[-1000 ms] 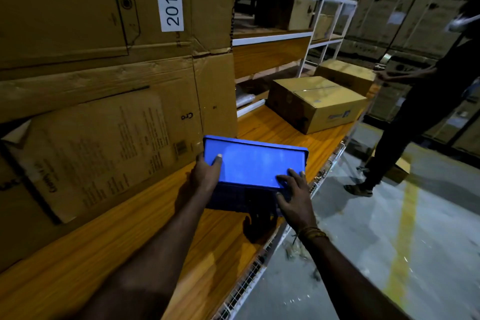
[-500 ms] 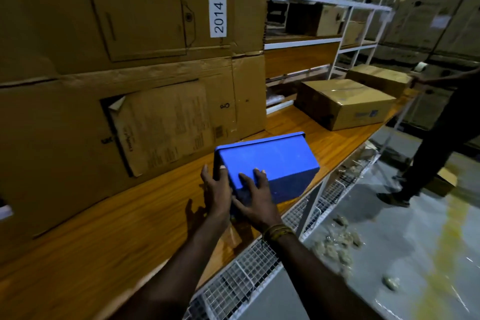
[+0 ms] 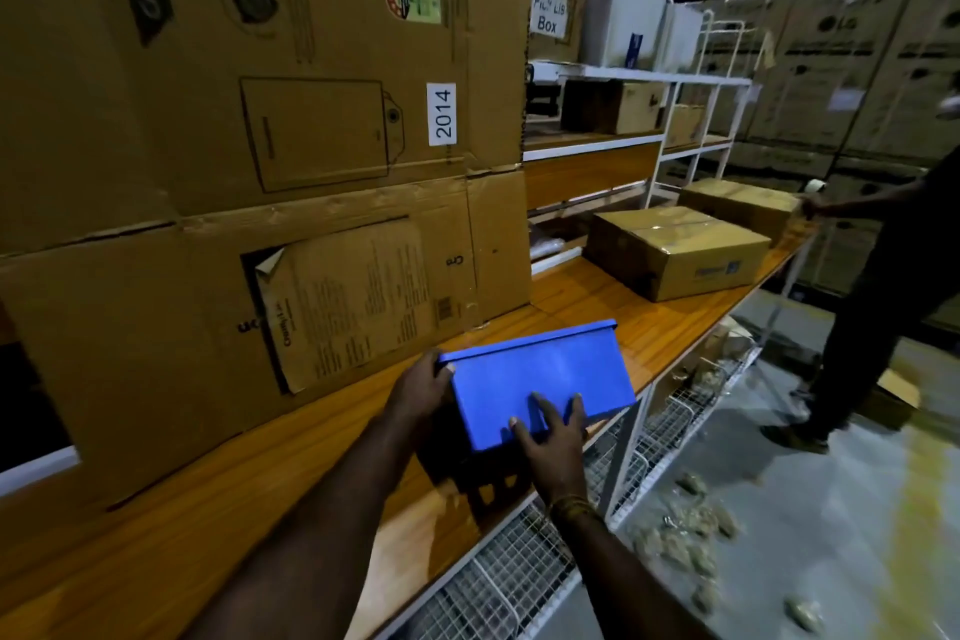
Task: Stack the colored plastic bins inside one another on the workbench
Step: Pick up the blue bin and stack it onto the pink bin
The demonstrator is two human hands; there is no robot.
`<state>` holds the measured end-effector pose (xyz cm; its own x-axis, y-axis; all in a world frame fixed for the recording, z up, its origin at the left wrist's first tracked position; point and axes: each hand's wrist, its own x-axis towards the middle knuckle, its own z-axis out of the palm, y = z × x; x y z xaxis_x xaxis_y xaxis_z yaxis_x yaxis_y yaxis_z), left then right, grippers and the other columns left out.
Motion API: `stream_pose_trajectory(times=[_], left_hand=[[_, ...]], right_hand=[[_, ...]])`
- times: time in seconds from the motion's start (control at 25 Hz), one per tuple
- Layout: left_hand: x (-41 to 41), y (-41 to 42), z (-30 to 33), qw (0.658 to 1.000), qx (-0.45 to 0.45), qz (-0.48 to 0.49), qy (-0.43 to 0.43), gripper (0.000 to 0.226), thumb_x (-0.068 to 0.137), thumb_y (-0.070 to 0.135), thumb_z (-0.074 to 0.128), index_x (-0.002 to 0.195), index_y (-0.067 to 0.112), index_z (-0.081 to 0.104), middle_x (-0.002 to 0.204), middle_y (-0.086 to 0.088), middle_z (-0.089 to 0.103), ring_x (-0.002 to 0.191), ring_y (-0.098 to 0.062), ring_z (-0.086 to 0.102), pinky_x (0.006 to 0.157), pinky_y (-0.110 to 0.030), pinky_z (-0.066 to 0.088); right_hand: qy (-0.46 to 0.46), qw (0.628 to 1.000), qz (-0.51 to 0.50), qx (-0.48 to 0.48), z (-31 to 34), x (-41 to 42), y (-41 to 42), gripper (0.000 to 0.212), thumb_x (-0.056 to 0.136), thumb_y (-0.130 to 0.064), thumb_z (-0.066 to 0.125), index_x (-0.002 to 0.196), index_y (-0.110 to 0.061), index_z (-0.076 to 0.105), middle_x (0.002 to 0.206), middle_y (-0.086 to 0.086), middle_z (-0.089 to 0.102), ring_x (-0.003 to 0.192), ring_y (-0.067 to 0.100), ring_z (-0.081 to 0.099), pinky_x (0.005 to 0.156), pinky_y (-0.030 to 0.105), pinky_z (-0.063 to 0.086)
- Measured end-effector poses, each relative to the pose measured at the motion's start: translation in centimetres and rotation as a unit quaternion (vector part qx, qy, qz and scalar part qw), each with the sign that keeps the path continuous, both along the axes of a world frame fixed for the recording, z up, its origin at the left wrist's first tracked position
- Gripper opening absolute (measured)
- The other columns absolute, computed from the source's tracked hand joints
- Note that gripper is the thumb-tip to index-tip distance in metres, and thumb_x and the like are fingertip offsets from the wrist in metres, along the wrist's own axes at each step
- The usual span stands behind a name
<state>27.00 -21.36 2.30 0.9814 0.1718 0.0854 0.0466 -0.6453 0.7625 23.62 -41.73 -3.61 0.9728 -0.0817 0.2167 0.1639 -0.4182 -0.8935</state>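
A blue plastic bin (image 3: 540, 379) is tilted above the orange wooden workbench (image 3: 260, 473), its flat blue face turned up toward me and its rim to the far side. My left hand (image 3: 421, 390) grips the bin's left end. My right hand (image 3: 550, 437) presses on the near lower edge with fingers spread over the blue face. A dark shape sits under the bin on the bench, hidden in shadow, so I cannot tell what it is. No other coloured bin shows.
Large cardboard cartons (image 3: 249, 172) wall the bench's back left. Two taped boxes (image 3: 675, 250) lie further along the bench. A white shelf rack (image 3: 644, 83) stands behind. Wire mesh (image 3: 509, 572) runs below the bench edge. A person in dark clothes (image 3: 872, 307) stands at right. Debris litters the floor.
The bin has tipped and turned, its long face now toward me. My right hand slid from beside the left hand onto the near lower edge. The view has shifted upward.
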Motion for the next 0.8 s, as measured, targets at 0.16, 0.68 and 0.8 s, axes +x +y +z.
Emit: stream_pose_trajectory(times=[0.16,0.68,0.8], left_hand=[[-0.7,-1.3,-0.7,0.997,-0.017,0.033,-0.065,0.02,0.093,0.02,0.058,0.108,0.008,0.063,0.109,-0.016,0.07,0.103,-0.03,0.064,0.079,-0.035,0.044],[-11.5,4.3,1.0,0.954,0.004,0.27,-0.134,0.031,0.093,0.038,0.056,0.114,0.02,0.07,0.106,-0.012,0.073,0.098,-0.037,0.065,0.076,-0.036,0.046],[-14.3,5.2,1.7,0.948,0.036,0.292,-0.124,0.032,0.092,0.043,0.052,0.111,0.023,0.07,0.102,-0.007,0.074,0.093,-0.033,0.066,0.069,-0.032,0.043]], right_hand=[[0.017,1.0,-0.003,0.006,0.8,1.0,1.0,0.049,0.082,-0.029,0.076,0.128,-0.019,0.061,0.158,0.018,0.016,0.149,0.029,0.018,0.117,0.042,0.027],[-0.058,0.99,0.108,-0.073,1.9,-5.8,10.6,0.063,0.075,-0.032,0.078,0.134,-0.026,0.054,0.159,0.021,0.007,0.149,0.036,0.005,0.12,0.049,0.02],[-0.04,0.992,0.091,-0.073,2.9,-8.0,12.9,0.059,0.077,-0.035,0.076,0.132,-0.024,0.057,0.156,0.023,0.022,0.146,0.042,0.01,0.121,0.049,0.011]])
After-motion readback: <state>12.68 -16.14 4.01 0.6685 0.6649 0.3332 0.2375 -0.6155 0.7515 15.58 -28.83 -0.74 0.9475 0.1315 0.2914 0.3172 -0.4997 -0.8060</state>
